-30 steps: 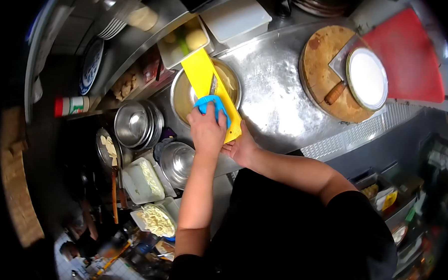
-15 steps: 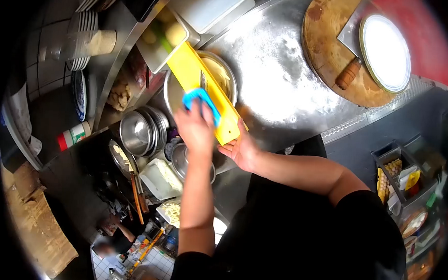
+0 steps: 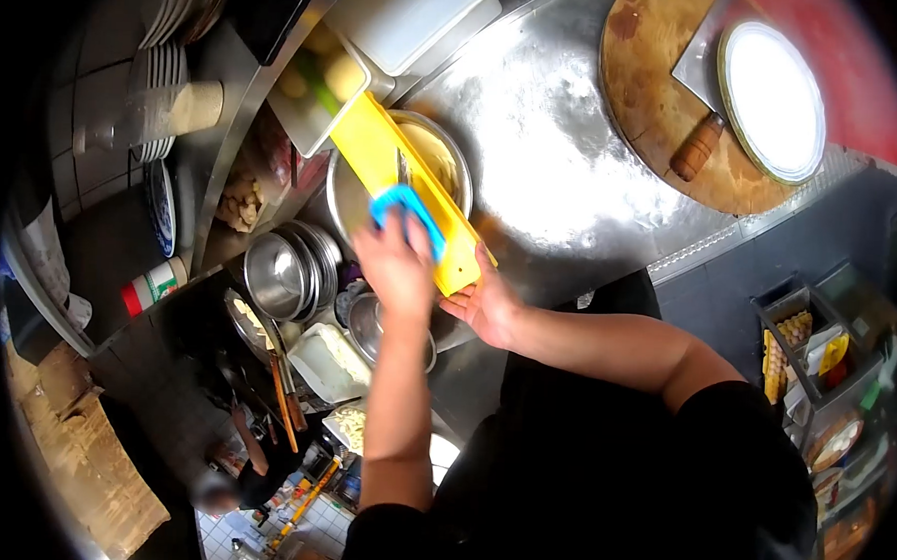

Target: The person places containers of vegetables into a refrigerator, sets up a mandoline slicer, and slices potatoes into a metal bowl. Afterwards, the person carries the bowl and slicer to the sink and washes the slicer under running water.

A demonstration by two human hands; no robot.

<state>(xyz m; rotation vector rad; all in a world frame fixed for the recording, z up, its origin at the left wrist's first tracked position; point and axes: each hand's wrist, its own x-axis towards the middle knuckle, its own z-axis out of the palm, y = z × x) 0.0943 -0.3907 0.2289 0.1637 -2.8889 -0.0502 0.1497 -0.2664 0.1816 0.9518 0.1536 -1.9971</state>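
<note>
A yellow mandoline slicer (image 3: 374, 145) lies slanted across a metal bowl (image 3: 466, 159) that contains pale slices. My left hand (image 3: 397, 263) is closed over a blue hand guard (image 3: 408, 216) on the slicer's lower half; motion blurs its fingers, and whatever is under the guard is hidden. At the near end, my right hand (image 3: 483, 302) grips the slicer, thumb along the edge and fingers underneath. The far end of the slicer touches a white bin (image 3: 319, 139) with blurred green and yellowish produce.
A cleaver (image 3: 699, 146) and a white plate (image 3: 771, 104) lie on a round chopping board (image 3: 642, 98) at the right. Stacked metal bowls (image 3: 274, 272), a pale tray (image 3: 315, 364) and a pan (image 3: 242, 316) stand at the left. Another person (image 3: 260, 462) is at lower left.
My left hand and the blue guard have shifted slightly toward the slicer's near end. The whole view has also turned a little. My right hand keeps its grip.
</note>
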